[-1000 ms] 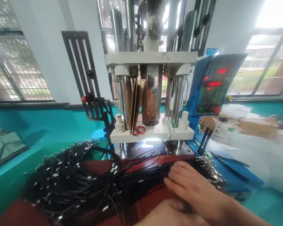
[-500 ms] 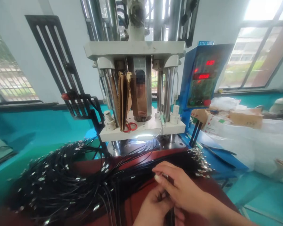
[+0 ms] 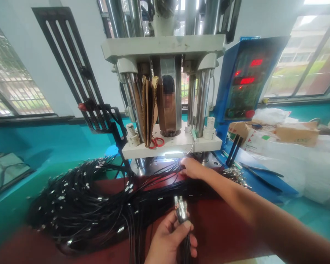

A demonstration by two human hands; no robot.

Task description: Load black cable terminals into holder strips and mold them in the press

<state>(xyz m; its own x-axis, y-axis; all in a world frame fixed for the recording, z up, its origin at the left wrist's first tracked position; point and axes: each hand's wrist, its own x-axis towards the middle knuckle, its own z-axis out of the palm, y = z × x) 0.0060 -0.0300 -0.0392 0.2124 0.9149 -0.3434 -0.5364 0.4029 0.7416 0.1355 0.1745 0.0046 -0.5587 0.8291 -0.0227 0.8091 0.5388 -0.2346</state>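
My left hand [image 3: 172, 236] is closed round a bundle of black cables [image 3: 186, 244] low in the middle of the view. Their silver metal connectors [image 3: 181, 209] stick up together above my thumb. My right hand [image 3: 193, 169] reaches forward to the front of the white press [image 3: 170, 148], just below its lit strip. Its fingers are curled on thin black cables [image 3: 165, 169] that run left from there; the fingertips are partly hidden. A large looped pile of black cables [image 3: 79, 205] with many small metal ends covers the left of the dark red tabletop [image 3: 217, 227].
Red-handled scissors [image 3: 156, 142] and folded cardboard [image 3: 149, 113] are on the press plate. A blue control box [image 3: 247, 80] with red digits stands to the right. Black pliers-like handles [image 3: 261, 174] rest on the blue surface. More cable ends [image 3: 235, 176] lie at the right.
My right hand has left the cable bundle and moved forward to the cables at the press. My left hand keeps the bundle, whose metal connectors now show. The view has shifted slightly.
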